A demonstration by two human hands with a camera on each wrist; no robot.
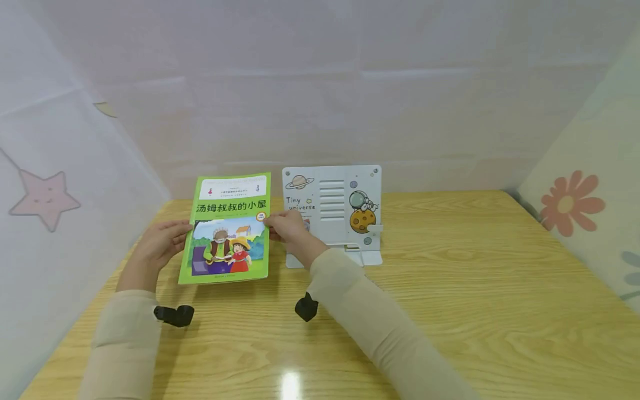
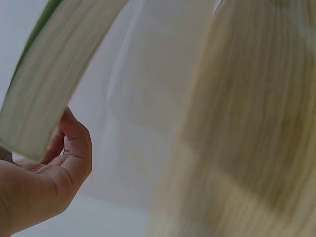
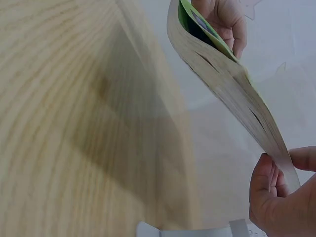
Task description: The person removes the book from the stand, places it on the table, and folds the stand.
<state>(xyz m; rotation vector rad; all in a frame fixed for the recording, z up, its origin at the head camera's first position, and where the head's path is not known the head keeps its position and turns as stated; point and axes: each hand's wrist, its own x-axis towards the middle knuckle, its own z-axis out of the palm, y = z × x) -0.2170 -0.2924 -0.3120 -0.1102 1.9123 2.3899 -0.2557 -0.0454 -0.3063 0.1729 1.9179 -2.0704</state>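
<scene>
At the far left, a pink star [image 1: 46,200] shows on the pale wall cloth [image 1: 40,139], at about ten o'clock from the left hand [image 1: 160,243]. That hand's grip pinches a green picture book [image 1: 227,228] at its nine o'clock edge, fingers bent. The book is held up off the wooden table [image 1: 475,278], its front cover facing the head camera. The right hand [image 1: 291,226] has its grip on the book's three o'clock edge, pinched between thumb and fingers. At three o'clock from the book, partly behind the right hand, a white stand [image 1: 331,230] printed with planets and an astronaut rests on the table. At the far right shows a red flower [image 1: 569,204].
</scene>
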